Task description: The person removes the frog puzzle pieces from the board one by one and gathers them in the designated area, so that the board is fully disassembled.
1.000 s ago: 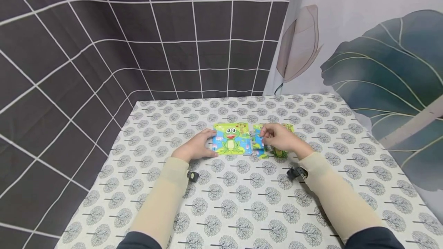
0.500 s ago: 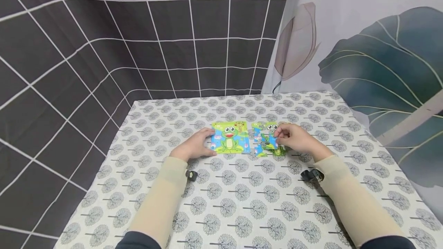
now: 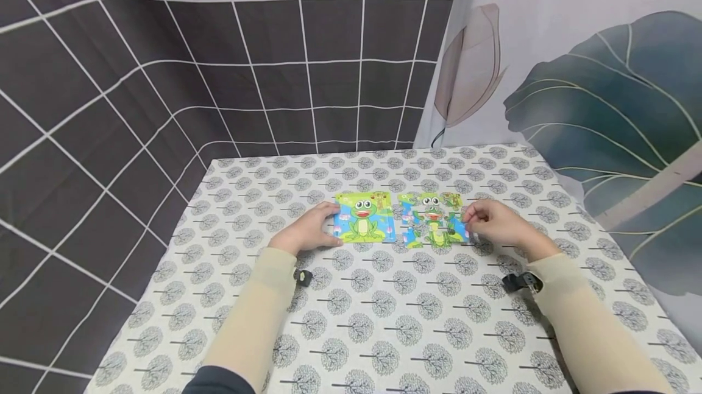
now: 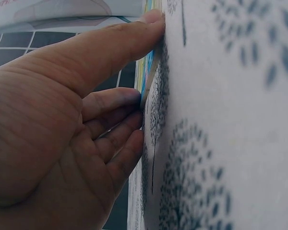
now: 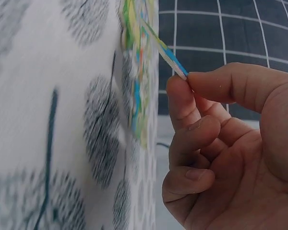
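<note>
A square board with a frog picture (image 3: pixel 363 217) lies on the patterned cloth. My left hand (image 3: pixel 307 229) rests at its left side, thumb and fingers touching the edge; in the left wrist view the fingers (image 4: pixel 110 103) are only lightly bent against it. To the right of the board lie several frog jigsaw pieces (image 3: pixel 430 201), spread with gaps between them. My right hand (image 3: pixel 501 221) pinches a blue and green jigsaw piece (image 5: pixel 170 57) between thumb and index finger at the right side of these pieces. In the right wrist view it is tilted, its held end raised off the cloth.
A tabletop covered with a white tree-print cloth (image 3: pixel 362 321) carries everything. Behind it and to the left hangs a dark curtain with white grid lines (image 3: pixel 274 47). A pale leaf-print curtain (image 3: pixel 548 77) hangs at the right.
My right hand has carried the pinched jigsaw piece rightward across the loose pieces, uncovering more of them. The left hand stays at the board's left edge; the head view has shifted slightly.
</note>
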Action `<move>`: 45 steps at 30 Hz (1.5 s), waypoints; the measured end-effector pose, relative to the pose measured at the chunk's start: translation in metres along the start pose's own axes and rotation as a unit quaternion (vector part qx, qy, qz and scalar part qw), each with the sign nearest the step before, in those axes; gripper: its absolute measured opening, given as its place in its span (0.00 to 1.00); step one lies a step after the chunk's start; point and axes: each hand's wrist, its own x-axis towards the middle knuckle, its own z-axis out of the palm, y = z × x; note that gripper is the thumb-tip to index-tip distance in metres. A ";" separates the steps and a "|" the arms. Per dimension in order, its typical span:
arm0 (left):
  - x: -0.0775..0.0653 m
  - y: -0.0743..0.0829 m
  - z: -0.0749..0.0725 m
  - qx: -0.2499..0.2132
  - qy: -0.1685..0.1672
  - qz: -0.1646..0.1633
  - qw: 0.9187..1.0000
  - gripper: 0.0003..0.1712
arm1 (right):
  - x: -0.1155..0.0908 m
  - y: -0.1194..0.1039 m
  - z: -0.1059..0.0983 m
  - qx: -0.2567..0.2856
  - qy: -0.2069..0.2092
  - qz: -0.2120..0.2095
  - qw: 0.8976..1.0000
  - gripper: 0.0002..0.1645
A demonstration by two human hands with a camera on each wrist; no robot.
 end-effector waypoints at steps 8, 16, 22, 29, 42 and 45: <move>0.000 -0.001 0.000 0.001 0.000 0.002 1.000 0.55 | -0.011 0.020 -0.007 0.020 -0.014 0.021 0.999 0.09; -0.001 0.000 -0.001 0.000 -0.001 0.003 1.000 0.55 | -0.012 0.027 -0.007 0.028 -0.034 0.037 0.998 0.09; 0.000 -0.002 0.000 -0.003 -0.001 0.003 1.000 0.55 | -0.014 0.023 -0.003 0.026 -0.032 0.063 0.997 0.08; 0.000 -0.002 0.001 -0.008 -0.005 0.006 1.000 0.55 | -0.014 0.022 -0.002 0.004 -0.019 0.069 0.997 0.08; -0.001 -0.001 -0.001 0.001 -0.002 0.004 1.000 0.55 | -0.011 0.023 -0.001 -0.014 -0.010 0.062 0.998 0.07; 0.000 -0.001 -0.001 0.001 -0.002 0.006 1.000 0.55 | -0.011 0.022 0.000 -0.013 -0.011 0.063 0.998 0.06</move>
